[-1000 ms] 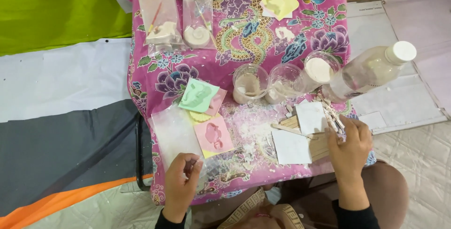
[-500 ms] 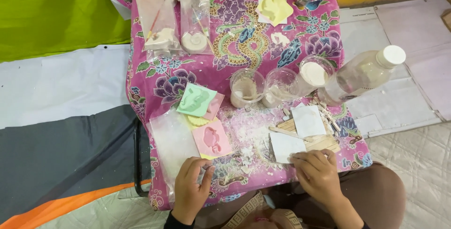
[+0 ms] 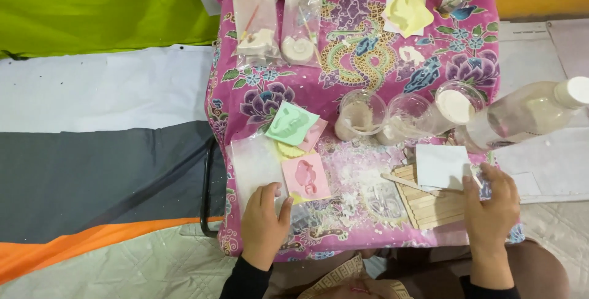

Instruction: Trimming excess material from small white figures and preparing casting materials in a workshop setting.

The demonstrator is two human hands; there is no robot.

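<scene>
Pink floral table, dusted with white powder. Left hand flat on clear sheet, fingers together, just beside pink mould. Right hand at edge of wooden stick raft, fingers curled; grip hidden, cannot tell. White card touching right fingertips. Green mould, plastic cups and bottle farther back.
</scene>
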